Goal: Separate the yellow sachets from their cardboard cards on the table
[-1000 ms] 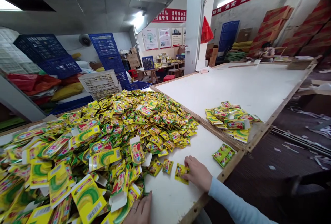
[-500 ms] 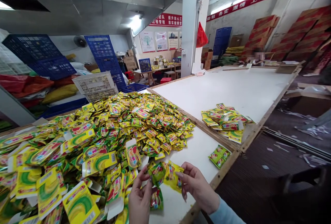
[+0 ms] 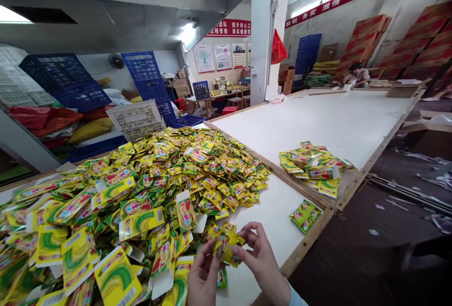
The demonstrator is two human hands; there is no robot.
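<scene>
The left hand (image 3: pixel 203 278) and the right hand (image 3: pixel 263 264) are close together. Their fingers are bent and almost closed, and they pinch a small yellow packet (image 3: pixel 229 245) from both sides. It may be more than one packet, since the fingers hide part of it. The packet is up over the table (image 3: pixel 252 214) (a white one with a wood edge). Just below the fingers there is a bit of a green packet (image 3: pixel 222 278), partly behind the left hand.

To the left of the fingers, and on past them, is a big pile (image 3: pixel 197 172) of shiny little packets, yellow and green. Lots of boxes lie there too. A yellow box (image 3: pixel 118 276) with a green curved picture is well to the left of the fingers. A red and green box (image 3: pixel 186 211) leans on the pile, up and left of the fingers. To the right of the fingers, near the wood edge, lies a flat green pack (image 3: pixel 305 215). Past it, farther from the fingers, is a small heap (image 3: pixel 314 167) of yellow boxes. Far beyond the fingers, on the left, are blue crates (image 3: pixel 141 68) and a white crate (image 3: pixel 136 115).
</scene>
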